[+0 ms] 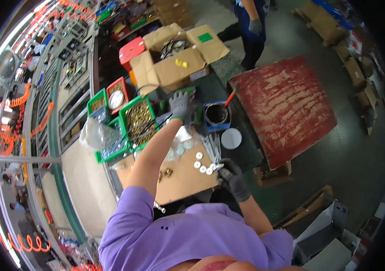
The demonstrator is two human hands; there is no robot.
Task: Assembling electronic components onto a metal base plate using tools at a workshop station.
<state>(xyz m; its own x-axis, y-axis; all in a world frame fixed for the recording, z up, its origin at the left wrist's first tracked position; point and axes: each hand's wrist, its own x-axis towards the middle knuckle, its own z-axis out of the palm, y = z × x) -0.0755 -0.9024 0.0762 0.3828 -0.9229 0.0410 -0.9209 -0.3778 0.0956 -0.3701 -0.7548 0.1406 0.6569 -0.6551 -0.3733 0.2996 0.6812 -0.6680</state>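
My left hand (181, 108), in a grey glove, reaches far forward over the workbench, fingers stretched out. It is beside a dark tool or fixture with green and purple parts, partly hidden by the glove. My right hand (234, 180), also gloved, is at the near right corner of the cardboard sheet (183, 180). Its fingers close at the edge of a small white round part (218, 166). Several white discs with centre holes (203, 169) lie in a curve beside it. A bundle of metal rods (212, 148) lies just beyond them.
Green bins of brass-coloured parts (139, 118) stand left, beside a plastic bag (98, 134). A blue-edged container with a black inside (217, 114) holds a red-handled tool; a white round lid (231, 138) lies near it. An open carton (179, 67) and a worn red board (287, 108) stand farther off. Another person (251, 31) stands beyond.
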